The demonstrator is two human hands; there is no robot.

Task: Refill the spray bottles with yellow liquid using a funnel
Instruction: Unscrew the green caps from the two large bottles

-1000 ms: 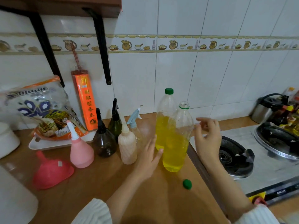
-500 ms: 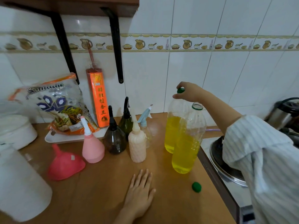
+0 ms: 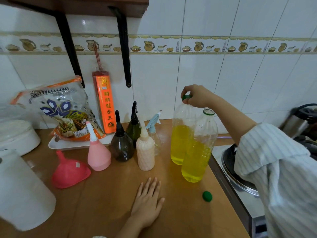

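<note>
Here the right hand (image 3: pixel 197 97) pinches the green cap (image 3: pixel 186 97) atop the rear bottle (image 3: pixel 181 133).
That bottle stands upright directly beneath the grip; the left hand (image 3: pixel 147 203) lies flat on the counter (image 3: pixel 109 194), nearer the pink funnel (image 3: pixel 69 172).

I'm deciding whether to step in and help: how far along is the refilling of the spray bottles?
Early. Done: the nearer yellow bottle is open, its green cap on the counter. In hand: the right hand grips the cap on the farther yellow bottle; the left hand rests flat on the counter. Left: the pink funnel lies unused, and the spray bottles keep their tops on, so nothing is poured.
</note>
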